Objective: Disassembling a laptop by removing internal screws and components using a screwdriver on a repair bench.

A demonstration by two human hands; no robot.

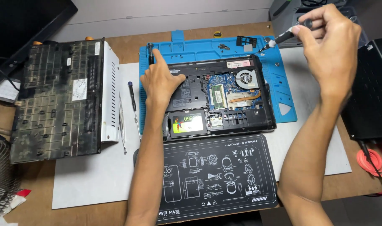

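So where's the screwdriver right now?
In the head view, the screwdriver is in the right hand, upper right, its tip over the blue mat just behind the laptop.

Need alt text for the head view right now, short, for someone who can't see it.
An opened laptop lies underside-up on a blue repair mat; the left hand rests on its left edge, while the right hand holds a small screwdriver above the mat's far corner. A removed black panel lies to the left.

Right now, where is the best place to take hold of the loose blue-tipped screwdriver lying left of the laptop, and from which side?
Grip the loose screwdriver by its dark handle near the blue top end, coming from above. It lies flat on the white sheet, roughly lengthwise, with its thin metal shaft pointing toward the person. The left hand is nearest, resting on the open laptop beside it.
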